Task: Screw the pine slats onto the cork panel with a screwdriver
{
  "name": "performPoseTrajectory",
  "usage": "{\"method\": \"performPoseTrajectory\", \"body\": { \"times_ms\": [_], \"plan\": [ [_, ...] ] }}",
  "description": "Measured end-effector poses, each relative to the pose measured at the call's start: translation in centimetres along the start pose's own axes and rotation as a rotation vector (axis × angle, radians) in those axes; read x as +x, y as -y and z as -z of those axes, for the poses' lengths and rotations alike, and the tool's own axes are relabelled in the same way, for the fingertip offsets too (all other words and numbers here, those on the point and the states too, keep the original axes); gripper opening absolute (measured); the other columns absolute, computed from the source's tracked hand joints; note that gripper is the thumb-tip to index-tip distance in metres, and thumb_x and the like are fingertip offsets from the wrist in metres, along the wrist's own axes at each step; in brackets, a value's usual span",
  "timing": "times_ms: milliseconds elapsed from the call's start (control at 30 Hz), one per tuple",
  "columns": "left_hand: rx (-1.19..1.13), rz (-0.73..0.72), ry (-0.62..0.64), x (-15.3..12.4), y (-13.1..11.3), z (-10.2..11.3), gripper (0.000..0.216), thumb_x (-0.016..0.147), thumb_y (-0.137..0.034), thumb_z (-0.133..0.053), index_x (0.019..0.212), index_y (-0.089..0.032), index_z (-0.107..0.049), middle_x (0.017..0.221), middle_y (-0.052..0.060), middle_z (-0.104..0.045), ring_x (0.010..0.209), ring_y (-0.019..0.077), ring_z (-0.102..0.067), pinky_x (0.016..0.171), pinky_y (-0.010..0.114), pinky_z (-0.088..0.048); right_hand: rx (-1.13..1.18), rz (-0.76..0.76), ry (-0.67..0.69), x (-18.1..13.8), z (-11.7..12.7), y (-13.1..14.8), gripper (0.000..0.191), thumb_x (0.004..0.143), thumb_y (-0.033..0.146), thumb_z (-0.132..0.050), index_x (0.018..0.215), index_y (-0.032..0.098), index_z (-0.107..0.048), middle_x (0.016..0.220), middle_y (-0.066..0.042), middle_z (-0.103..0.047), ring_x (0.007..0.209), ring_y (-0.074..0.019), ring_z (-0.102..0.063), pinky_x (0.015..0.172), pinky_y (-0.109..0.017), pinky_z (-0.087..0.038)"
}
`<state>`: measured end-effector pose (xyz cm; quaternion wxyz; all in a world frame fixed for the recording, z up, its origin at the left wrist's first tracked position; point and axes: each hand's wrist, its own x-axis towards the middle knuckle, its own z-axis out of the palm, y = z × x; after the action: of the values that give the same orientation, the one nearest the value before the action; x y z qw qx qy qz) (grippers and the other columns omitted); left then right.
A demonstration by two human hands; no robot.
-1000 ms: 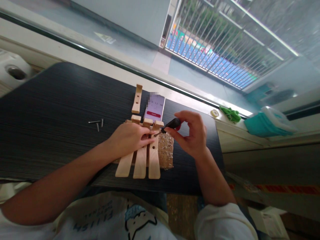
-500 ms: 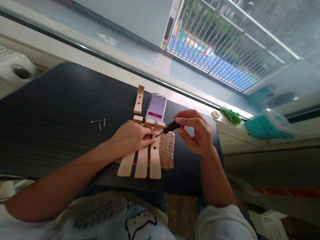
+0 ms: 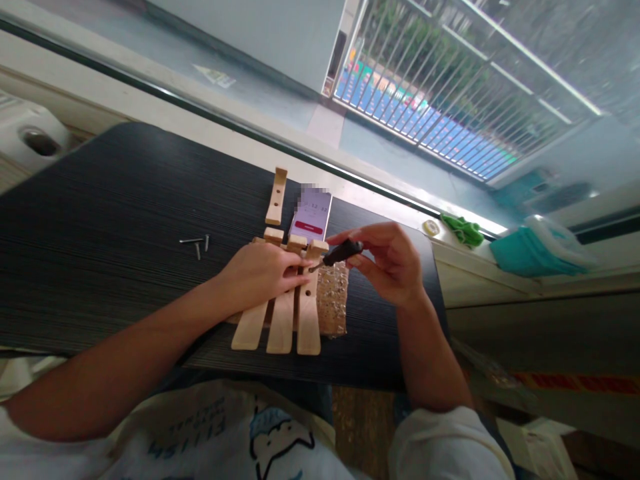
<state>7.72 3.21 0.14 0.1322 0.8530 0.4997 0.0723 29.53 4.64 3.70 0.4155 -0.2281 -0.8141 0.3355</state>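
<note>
One dark tabletop [image 3: 125, 193] carries the work; read the clock from your left hand, twelve pointing away from you. Towards 4 o'clock shows a brown, bumpy slab [image 3: 334, 303] under three wooden pieces [image 3: 281, 323]; if it is soft, they could rock when you press. Your left hand [image 3: 257, 270] lies across them, fingertips at the rightmost piece; whether they pinch anything cannot be told. Your right hand [image 3: 393, 267], at 3 o'clock, has its fingers drawn in around a handle. At 1 o'clock the phone [image 3: 313, 213] sits just beyond the upturned ends, so a piece shoved forward could knock it; a fourth wooden piece [image 3: 276, 197] lies at 12. The black screwdriver [image 3: 344, 251] you grip is slanted, its tip by the upper hole; that tilt could make it skid into your left fingertips. Loose screws [image 3: 198, 248] at 10 o'clock could roll if you jolt the surface.
</note>
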Motion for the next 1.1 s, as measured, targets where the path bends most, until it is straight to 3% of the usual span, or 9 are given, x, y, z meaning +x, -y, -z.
{"method": "performPoseTrajectory", "body": {
  "times_ms": [333,733,1100],
  "plan": [
    [-0.018,-0.002,0.008,0.0,0.0,0.0,0.039,0.090,-0.051,-0.052,0.114,-0.028,-0.070,0.100,0.009,-0.076,0.089,0.0267,-0.071,0.073,0.034,-0.049,-0.149,-0.038,-0.031,0.2,0.4,0.4,0.025,0.084,0.023,-0.067,0.109,0.024,-0.066,0.103,-0.001,-0.076,0.084,-0.0137,-0.072,0.073,-0.030,-0.061],
    [-0.003,-0.019,-0.020,0.0,0.1,0.0,0.037,0.089,-0.050,-0.054,0.113,-0.028,-0.072,0.092,0.009,-0.076,0.082,0.0257,-0.071,0.070,0.032,-0.049,-0.205,-0.031,-0.185,0.2,-0.2,-0.1,0.023,0.082,0.031,-0.070,0.104,0.027,-0.067,0.080,0.003,-0.072,0.073,-0.0127,-0.069,0.065,-0.030,-0.056],
    [-0.024,-0.014,-0.021,0.1,0.0,-0.1,0.038,0.088,-0.050,-0.055,0.113,-0.027,-0.071,0.096,0.009,-0.076,0.085,0.0257,-0.071,0.071,0.033,-0.049,-0.381,0.056,-0.253,0.3,-0.7,0.1,0.024,0.080,0.027,-0.072,0.103,0.026,-0.065,0.078,0.003,-0.070,0.067,-0.0107,-0.065,0.057,-0.026,-0.052]
  ]
}}
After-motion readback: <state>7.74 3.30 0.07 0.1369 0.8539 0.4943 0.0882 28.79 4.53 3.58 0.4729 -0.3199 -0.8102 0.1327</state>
